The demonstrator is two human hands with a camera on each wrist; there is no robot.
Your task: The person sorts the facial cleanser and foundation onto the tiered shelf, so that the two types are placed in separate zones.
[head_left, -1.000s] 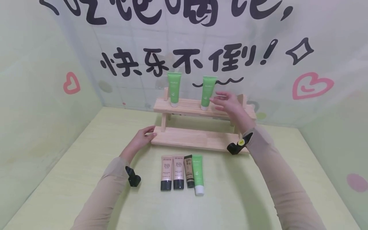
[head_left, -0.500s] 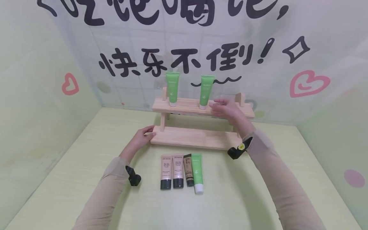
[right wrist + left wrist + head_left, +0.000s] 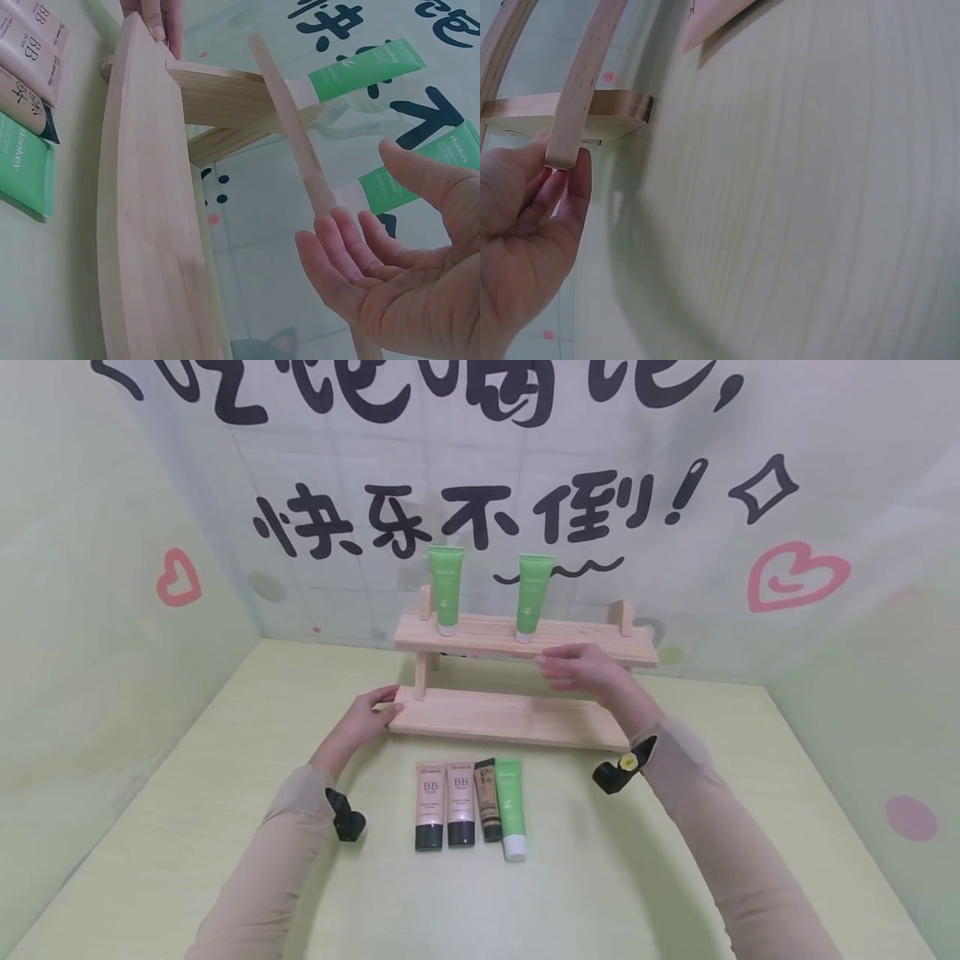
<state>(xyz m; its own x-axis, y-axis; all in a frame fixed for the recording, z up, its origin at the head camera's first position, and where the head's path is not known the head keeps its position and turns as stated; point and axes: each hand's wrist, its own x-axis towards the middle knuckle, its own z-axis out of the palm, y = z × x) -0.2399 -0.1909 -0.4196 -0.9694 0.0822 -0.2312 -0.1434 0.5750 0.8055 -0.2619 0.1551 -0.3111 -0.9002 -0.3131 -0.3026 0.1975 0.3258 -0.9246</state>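
One green tube (image 3: 446,587) and a second green tube (image 3: 534,595) stand upright on their white caps (image 3: 447,631), apart from each other, along the upper board (image 3: 483,628) of a two-tier wooden stand (image 3: 422,675) before a lettered backdrop (image 3: 225,468). The person's left hand (image 3: 367,715) pinches the end of the lower board (image 3: 465,713) between thumb and fingers. The right hand (image 3: 583,670) holds nothing, its thumb spread wide of loosely bent fingers just by the upper board's front edge; whether a fingertip touches the wood cannot be told. On the table (image 3: 570,885) in front lie a pink tube (image 3: 430,802), another pink tube (image 3: 461,800), a brown tube (image 3: 487,797) and a third green tube (image 3: 511,806), side by side, caps toward the person. Steadying the stand appears to be the left hand's job, best done with a firm, level pinch that neither lifts nor tugs, since a jolt could topple tubes balanced on such small caps. For the right hand, the careful path looks to be straight out from the upper board, clear of the second green tube, with the wrist camera (image 3: 609,777) held off the lower board. Any tube raised from the row would seem best gripped by its body, leaving the cap free to meet the wood flat.
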